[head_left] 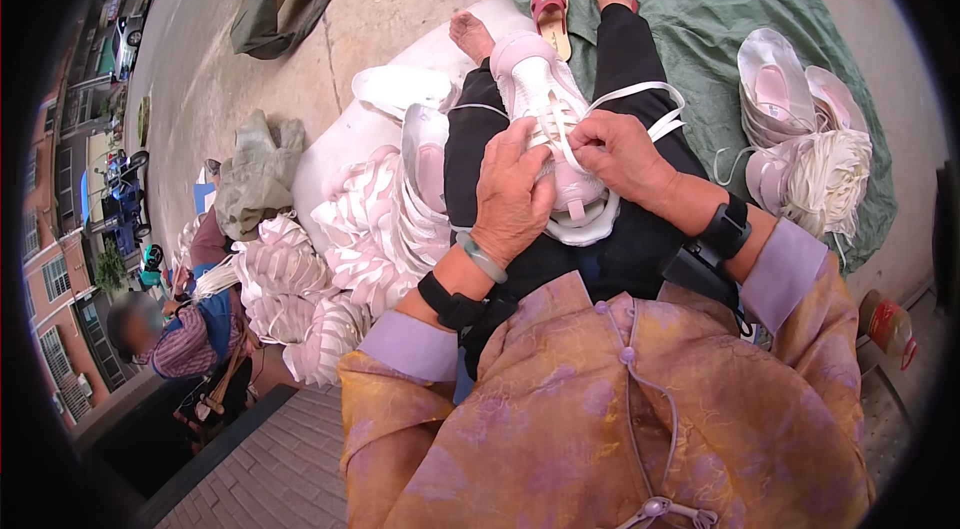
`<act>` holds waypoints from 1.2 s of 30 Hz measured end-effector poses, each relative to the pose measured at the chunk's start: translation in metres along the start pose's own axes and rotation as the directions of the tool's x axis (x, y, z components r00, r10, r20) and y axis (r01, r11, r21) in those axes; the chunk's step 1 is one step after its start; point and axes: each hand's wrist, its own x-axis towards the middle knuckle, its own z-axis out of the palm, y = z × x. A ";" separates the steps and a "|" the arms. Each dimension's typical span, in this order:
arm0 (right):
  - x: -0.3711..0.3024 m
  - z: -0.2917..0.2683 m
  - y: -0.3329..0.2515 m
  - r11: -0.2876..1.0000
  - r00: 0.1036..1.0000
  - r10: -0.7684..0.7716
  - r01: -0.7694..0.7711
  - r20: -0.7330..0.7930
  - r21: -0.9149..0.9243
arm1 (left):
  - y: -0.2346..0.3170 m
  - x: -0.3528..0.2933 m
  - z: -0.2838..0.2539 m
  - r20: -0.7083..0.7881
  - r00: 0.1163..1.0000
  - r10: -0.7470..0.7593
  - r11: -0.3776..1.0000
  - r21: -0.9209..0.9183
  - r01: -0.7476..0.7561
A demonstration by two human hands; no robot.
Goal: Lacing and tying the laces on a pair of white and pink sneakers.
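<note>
Pinching flat wht lace w/ R hand; L hand on mesh shoe.

- left forearm slants up and to the right from the lower edge; the left wrist carries on nearly in line with it;
- left hand lies back upward, its fingers bent and reaching forward, its thumb on the inner side;
- right forearm slants up and to the left; the right wrist is almost straight;
- right hand is curled, thumb and forefinger drawn together in a pinch;
- both hands are near each other, fingertips facing inward.
</note>
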 end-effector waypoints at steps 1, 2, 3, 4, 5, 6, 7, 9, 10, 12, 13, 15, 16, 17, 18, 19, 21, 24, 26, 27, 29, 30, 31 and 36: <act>0.000 0.000 0.001 1.000 1.000 0.021 -0.021 0.000 0.015 | 0.000 0.000 0.001 0.002 1.000 0.000 1.000 0.000 0.000; 0.001 0.000 0.002 1.000 1.000 0.022 -0.022 0.000 0.017 | -0.001 0.001 0.002 -0.010 1.000 0.014 1.000 0.017 -0.014; 0.002 0.000 0.002 1.000 1.000 0.019 -0.019 0.019 0.011 | -0.002 0.001 0.003 -0.020 0.999 0.028 0.999 0.034 -0.027; 0.003 -0.001 0.001 1.000 0.999 0.017 -0.017 0.037 0.005 | -0.003 0.000 0.004 -0.017 0.999 0.029 0.999 0.033 -0.028; 0.004 -0.002 0.001 1.000 0.999 0.019 -0.019 0.035 0.007 | -0.005 -0.001 0.004 -0.019 1.000 0.025 0.999 0.031 -0.025; 0.005 -0.003 0.002 0.999 0.998 0.008 -0.010 0.060 0.039 | -0.005 0.000 0.004 -0.020 1.000 0.022 0.999 0.028 -0.021; 0.005 -0.005 0.002 0.998 0.997 -0.004 -0.001 0.083 0.070 | -0.004 0.000 0.005 -0.017 1.000 0.022 0.999 0.028 -0.022; 0.005 -0.007 0.002 0.997 0.995 0.012 -0.019 0.099 0.069 | -0.003 0.003 0.009 -0.038 0.999 -0.006 1.000 0.019 0.007; 0.005 -0.008 0.001 0.997 0.993 0.026 -0.034 0.117 0.065 | -0.003 0.003 0.010 -0.035 0.999 -0.006 1.000 0.021 0.006; 0.004 -0.011 0.001 0.996 0.993 0.010 -0.020 0.118 0.084 | -0.003 0.004 0.012 -0.056 0.996 -0.065 0.996 -0.069 0.061; 0.003 -0.013 0.001 0.995 0.993 -0.006 -0.006 0.120 0.100 | -0.003 0.004 0.011 -0.053 0.997 -0.063 0.996 -0.067 0.060; 0.001 -0.014 0.003 0.982 0.996 -0.044 0.027 0.083 0.189 | -0.001 0.006 0.006 -0.011 0.981 -0.194 0.948 -0.260 0.184; -0.001 -0.015 0.004 0.960 0.996 -0.079 0.063 0.046 0.272 | 0.002 0.006 0.003 -0.009 0.982 -0.190 0.948 -0.260 0.181; 0.001 -0.016 0.005 0.960 0.996 -0.078 0.064 0.042 0.272 | 0.005 0.005 -0.004 -0.030 0.980 -0.196 0.951 -0.248 0.183; 0.004 -0.019 0.005 0.943 0.981 -0.192 0.174 0.036 0.283 | 0.007 0.002 -0.011 -0.052 0.978 -0.203 0.955 -0.233 0.185; 0.007 -0.021 0.004 0.915 0.954 -0.300 0.279 0.028 0.292 | 0.004 0.000 -0.021 -0.065 0.986 -0.151 0.978 -0.152 0.140; 0.004 -0.018 -0.004 0.949 0.990 -0.093 0.056 0.106 0.311 | -0.001 -0.009 -0.043 -0.110 0.980 -0.169 0.984 -0.080 0.160; -0.002 -0.014 -0.004 0.981 0.997 0.004 -0.020 0.081 0.191 | -0.026 -0.032 -0.082 -0.211 0.954 -0.214 0.971 0.062 0.231; -0.001 -0.017 0.000 0.939 0.995 0.056 -0.082 0.086 0.335 | -0.051 -0.053 -0.108 -0.341 0.909 -0.238 0.927 0.200 0.317; 0.000 -0.022 0.002 0.896 0.991 0.073 -0.115 0.115 0.428 | -0.066 -0.066 -0.123 -0.386 0.889 -0.247 0.883 0.288 0.371; -0.002 -0.043 -0.010 0.825 0.990 0.117 -0.139 0.075 0.547 | -0.100 -0.097 -0.151 -0.423 0.882 -0.209 0.754 0.504 0.421; -0.004 -0.058 -0.019 0.740 0.986 0.165 -0.149 0.037 0.656 | -0.119 -0.115 -0.162 -0.430 0.878 -0.211 0.753 0.501 0.426; -0.007 -0.077 -0.025 0.762 0.974 0.217 -0.210 0.063 0.612 | -0.137 -0.135 -0.173 -0.415 0.879 -0.234 0.617 0.636 0.464; -0.050 -0.163 0.021 0.980 0.956 0.194 -0.180 -0.222 0.082 | -0.135 -0.121 -0.153 -0.185 0.767 -0.614 0.256 0.873 0.415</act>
